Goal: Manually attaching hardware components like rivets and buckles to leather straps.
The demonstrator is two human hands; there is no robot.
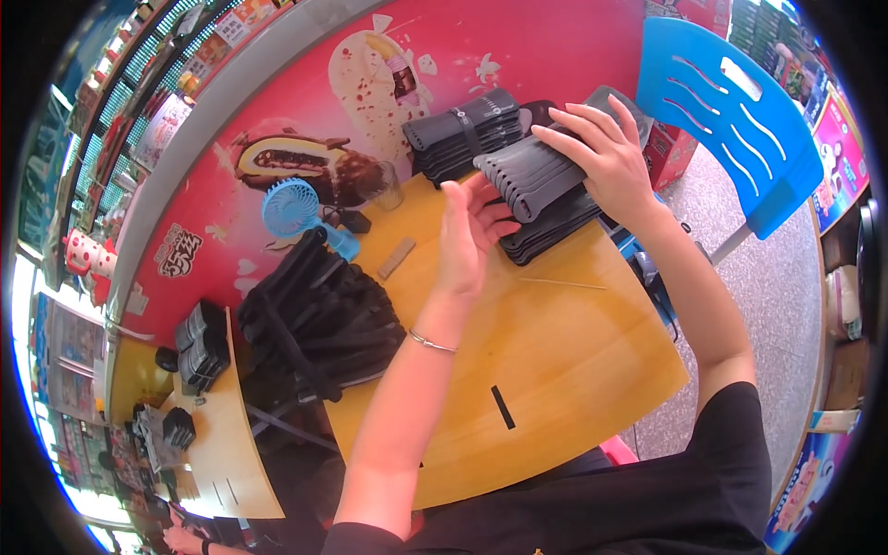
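Note:
A stack of flat dark grey pieces with rounded ends (529, 176) lies at the far right of the yellow table (555, 347); I cannot tell their kind. My right hand (601, 155) rests over its top, fingers stretched and spread, thumb hidden. Beside the stack's near left end is my left hand (474, 239), palm turned toward it, fingers apart and curving in; whether they touch it is unclear. More dark pieces (546, 236) lie beneath. Behind stands a similar bundle (462, 134) tied with a dark band.
A heap of black padded strips (319, 314) covers the table's left side. Behind it are a blue hand fan (291, 208) and a small brown block (396, 258). A thin stick (564, 283) and black strip (502, 407) lie nearer. A blue chair (731, 120) stands right; another person's hand (182, 538) shows lower left.

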